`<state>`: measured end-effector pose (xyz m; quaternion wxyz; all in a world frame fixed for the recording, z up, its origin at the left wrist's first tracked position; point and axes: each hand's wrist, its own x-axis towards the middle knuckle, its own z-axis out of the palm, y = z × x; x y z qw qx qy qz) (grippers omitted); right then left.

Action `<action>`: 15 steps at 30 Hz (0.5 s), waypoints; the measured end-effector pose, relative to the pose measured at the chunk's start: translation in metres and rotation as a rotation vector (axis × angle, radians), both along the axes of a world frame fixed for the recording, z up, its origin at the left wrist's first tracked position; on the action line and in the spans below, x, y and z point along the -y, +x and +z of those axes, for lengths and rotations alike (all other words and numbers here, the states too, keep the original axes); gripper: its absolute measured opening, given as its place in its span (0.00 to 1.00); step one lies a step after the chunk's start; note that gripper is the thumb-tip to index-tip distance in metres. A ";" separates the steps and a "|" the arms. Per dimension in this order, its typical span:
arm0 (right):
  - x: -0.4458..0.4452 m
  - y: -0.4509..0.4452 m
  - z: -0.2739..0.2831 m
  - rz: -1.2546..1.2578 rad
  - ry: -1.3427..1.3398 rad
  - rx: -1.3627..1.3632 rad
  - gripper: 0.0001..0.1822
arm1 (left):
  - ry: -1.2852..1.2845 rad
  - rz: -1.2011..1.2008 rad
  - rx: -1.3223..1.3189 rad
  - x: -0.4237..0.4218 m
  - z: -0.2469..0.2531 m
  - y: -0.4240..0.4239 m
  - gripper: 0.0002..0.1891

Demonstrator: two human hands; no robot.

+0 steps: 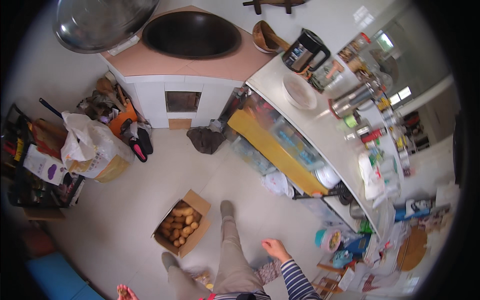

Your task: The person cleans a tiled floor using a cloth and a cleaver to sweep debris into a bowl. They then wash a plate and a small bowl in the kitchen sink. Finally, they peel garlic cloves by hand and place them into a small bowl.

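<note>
At the bottom edge, partly cut off, my left hand (pixel 128 293) holds a small brownish object (pixel 123 291), too small to name surely. My right hand (pixel 276 249) hangs over the floor beside my right leg. Its fingers are curled in, and nothing shows between them. On the floor in front of my feet stands an open cardboard box (pixel 198 236) with its flaps folded out. Many potatoes (pixel 179 225) lie in it. Neither hand touches the box.
A tiled stove with a large wok (pixel 191 35) stands ahead. Along the right runs a counter (pixel 318 123) bearing an electric kettle (pixel 303 52) and a white bowl (pixel 299 91). A bulging white sack (pixel 99 148) and a dark rag (pixel 206 140) lie on the floor.
</note>
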<state>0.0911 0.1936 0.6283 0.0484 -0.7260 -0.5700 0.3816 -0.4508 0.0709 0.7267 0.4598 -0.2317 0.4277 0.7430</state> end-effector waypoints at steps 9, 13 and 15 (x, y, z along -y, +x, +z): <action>-0.360 0.083 -0.205 0.162 0.030 -0.002 0.14 | -0.210 0.064 0.165 -0.076 -0.060 0.207 0.13; -0.435 0.093 -0.269 0.160 0.034 0.036 0.14 | -0.251 0.073 0.274 -0.125 -0.082 0.269 0.14; -0.454 0.098 -0.293 0.182 0.018 0.069 0.14 | -0.296 0.097 0.316 -0.133 -0.098 0.287 0.14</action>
